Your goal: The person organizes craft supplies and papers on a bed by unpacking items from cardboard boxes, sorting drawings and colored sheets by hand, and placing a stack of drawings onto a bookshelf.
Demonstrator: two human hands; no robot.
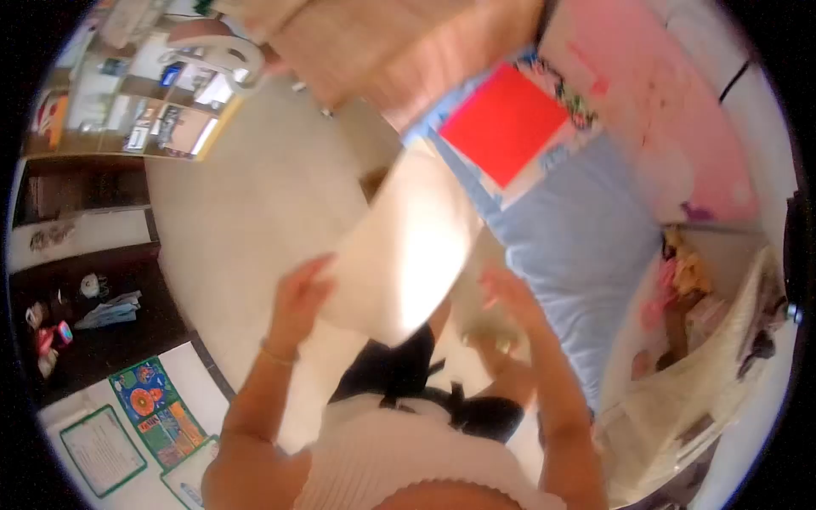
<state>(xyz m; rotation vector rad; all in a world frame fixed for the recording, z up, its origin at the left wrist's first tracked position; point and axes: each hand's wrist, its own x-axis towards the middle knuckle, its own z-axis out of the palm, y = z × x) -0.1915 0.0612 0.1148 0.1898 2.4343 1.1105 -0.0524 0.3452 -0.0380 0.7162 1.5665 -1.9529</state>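
A large pale sheet (pixel 408 238), perhaps paper or card, hangs tilted in front of me with a bright glare down its middle. My left hand (pixel 304 296) has its blurred fingers closed at the sheet's lower left edge. On the other side, my right hand (pixel 508 293) is beside the sheet's right edge, fingers apart and apparently not touching it. Beyond, a red square sheet (pixel 506 125) lies on a white and blue item at the end of a light blue cushioned surface (pixel 578 229).
A pink panel (pixel 654 102) lines the right wall. Below it are a beige fabric bag (pixel 680 425) and several small toys. Shelves (pixel 161 102) stand far left, with a dark cabinet (pixel 127 280) nearer. Printed green-edged cards (pixel 102 450) lie at lower left.
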